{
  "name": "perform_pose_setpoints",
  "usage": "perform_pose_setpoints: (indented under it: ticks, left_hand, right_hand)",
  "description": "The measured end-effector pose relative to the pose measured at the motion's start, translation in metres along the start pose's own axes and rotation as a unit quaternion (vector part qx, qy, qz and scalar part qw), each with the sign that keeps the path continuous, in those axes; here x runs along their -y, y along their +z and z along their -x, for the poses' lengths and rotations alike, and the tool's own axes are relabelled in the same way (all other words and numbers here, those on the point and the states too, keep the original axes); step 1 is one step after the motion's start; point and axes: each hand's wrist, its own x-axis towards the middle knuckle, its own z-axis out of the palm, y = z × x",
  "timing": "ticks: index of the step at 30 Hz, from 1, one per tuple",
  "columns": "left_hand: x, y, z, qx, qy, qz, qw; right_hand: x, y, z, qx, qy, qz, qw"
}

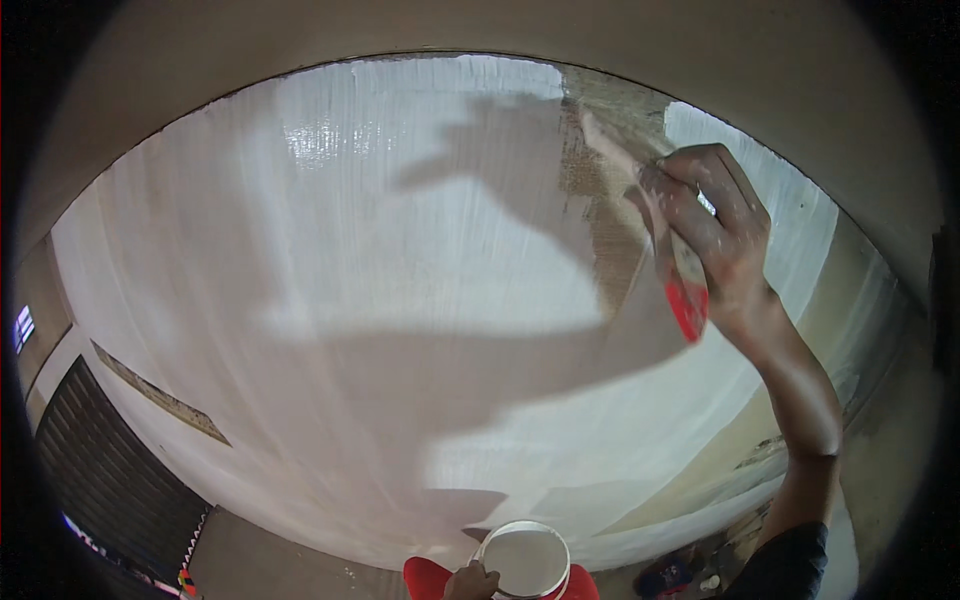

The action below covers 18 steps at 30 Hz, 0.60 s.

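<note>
My right hand (pixel 728 235), raised high at the right, grips a paintbrush (pixel 687 308) with a red-tipped handle. The brush's paint-coated head points up and left, at the edge of a bare brownish strip (pixel 618 258) on the wall. White paint, streaked downward, covers the wall (pixel 350 240) on both sides of that strip. Pale specks mark my fingers. Low in the middle, my left hand (pixel 470 581) is closed at the side of a round bucket (pixel 568 562) of whitish paint. Whether its fingers hold the rim or a handle cannot be made out.
Overhead, a plain ceiling (pixel 480 25) meets the wall's top edge. At the lower left are a dark slatted shutter (pixel 115 480) and a narrow rough patch (pixel 160 392). Red shapes (pixel 424 577) flank the bucket. Dark items (pixel 665 577) lie on the floor at the lower right.
</note>
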Motion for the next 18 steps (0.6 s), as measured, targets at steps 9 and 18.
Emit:
perform_pose_setpoints:
  ticks: [9,18]
  left_hand:
    - [0.001,-0.004,-0.001,0.054,-0.008,0.017,0.998]
    - [-0.013,-0.029,-0.007,0.039,0.040,-0.018,0.998]
  right_hand:
    - [0.108,0.035,0.149,0.096,0.002,-0.160,0.982]
    - [0.019,0.019,0.099,0.222,0.543,-0.527,0.615]
